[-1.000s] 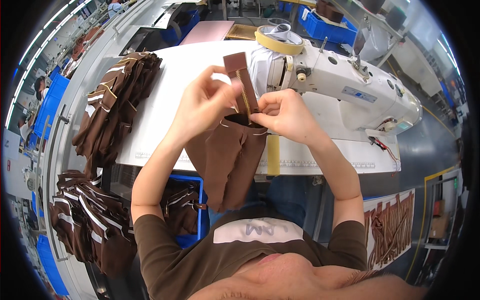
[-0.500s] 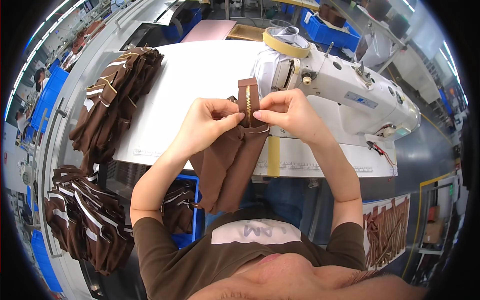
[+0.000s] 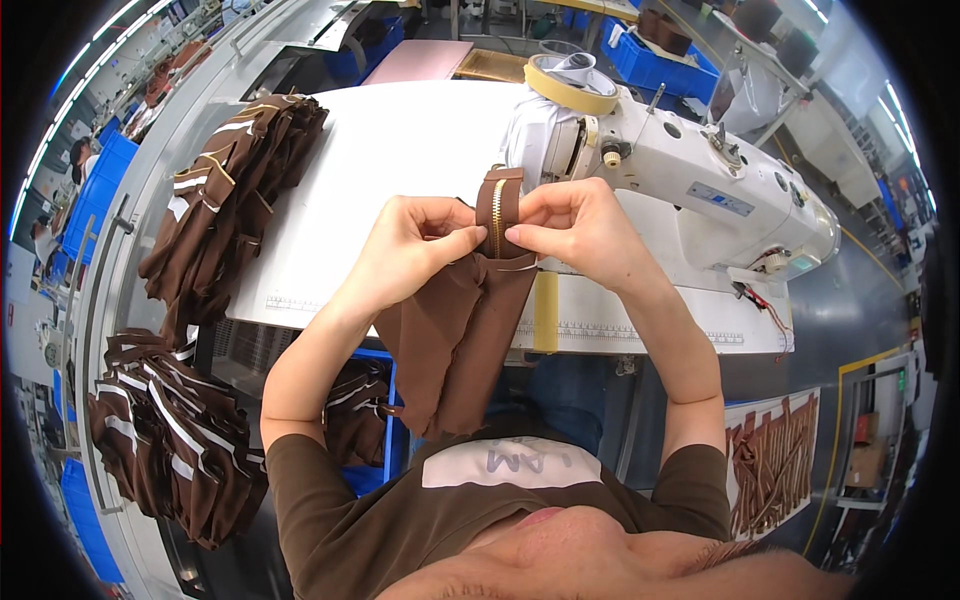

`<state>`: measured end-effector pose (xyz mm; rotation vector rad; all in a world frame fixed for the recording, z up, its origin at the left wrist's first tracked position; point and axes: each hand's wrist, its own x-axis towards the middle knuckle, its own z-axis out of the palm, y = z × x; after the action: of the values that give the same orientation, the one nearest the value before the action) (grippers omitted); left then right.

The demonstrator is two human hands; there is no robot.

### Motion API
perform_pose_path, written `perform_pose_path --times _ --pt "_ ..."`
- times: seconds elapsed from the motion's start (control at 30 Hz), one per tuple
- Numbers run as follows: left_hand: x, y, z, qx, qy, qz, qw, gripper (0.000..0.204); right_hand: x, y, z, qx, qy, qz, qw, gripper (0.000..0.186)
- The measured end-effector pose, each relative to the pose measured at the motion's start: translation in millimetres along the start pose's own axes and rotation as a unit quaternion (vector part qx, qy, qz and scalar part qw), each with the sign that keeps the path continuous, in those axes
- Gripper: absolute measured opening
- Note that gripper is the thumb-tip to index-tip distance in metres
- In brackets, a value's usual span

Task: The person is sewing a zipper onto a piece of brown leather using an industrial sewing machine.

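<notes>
- Currently, brown fabric (image 3: 450,345) hangs past the front of the worktop (image 3: 350,180); its weight could drag things askew.
- Above, left hand (image 3: 424,243) and right hand (image 3: 575,235) pinch the gold-toothed zipper (image 3: 498,205); an uneven grip might twist it.
- Beyond sits the sewing machine (image 3: 725,165).

Between my fingers (image 3: 530,238): zipper (image 3: 498,213), teeth of shiny, gold-coloured metal, tape of matt brown cloth. Also in my grasp: brown garment piece (image 3: 450,345), matt cloth, smooth-faced with soft creases. Bench (image 3: 370,150): white top, smooth, faintly glossy. Sewing machine (image 3: 680,140): hard white casing, smooth, slightly glossy. To my left: brown pile (image 3: 235,185), matt cloth, creased. By my lap: blue bin (image 3: 396,425), smooth plastic. My shirt (image 3: 690,490): matt dark cloth.
</notes>
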<state>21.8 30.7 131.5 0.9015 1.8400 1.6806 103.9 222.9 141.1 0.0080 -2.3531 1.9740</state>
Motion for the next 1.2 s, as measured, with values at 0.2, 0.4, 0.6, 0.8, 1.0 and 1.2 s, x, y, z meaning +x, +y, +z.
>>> perform_pose_path --times 0.2,0.4,0.6,0.8,1.0,1.2 --pt "-31 -21 -25 0.024 -0.089 0.127 0.988 0.045 11 4 26 -0.012 -0.022 -0.134 0.991 0.008" --pt "-136 5 -66 0.266 -0.057 0.076 0.959 0.032 -1 4 63 -0.025 -0.157 -0.178 0.971 0.013" --pt "-250 -22 -95 0.316 0.075 -0.163 0.932 0.039 14 43 68 -0.026 -0.101 -0.129 0.986 0.016" --pt "-293 -200 -65 0.572 0.022 -0.367 0.733 0.042 8 68 57 -0.122 -0.059 -0.147 0.980 0.012" --pt "-162 -83 -93 0.269 0.075 -0.048 0.959 0.026 9 83 51 -0.158 -0.047 -0.107 0.980 0.009" --pt "-56 -47 -285 0.651 0.344 -0.084 0.671 0.043 4 84 61 -0.193 -0.075 -0.141 0.968 0.010"
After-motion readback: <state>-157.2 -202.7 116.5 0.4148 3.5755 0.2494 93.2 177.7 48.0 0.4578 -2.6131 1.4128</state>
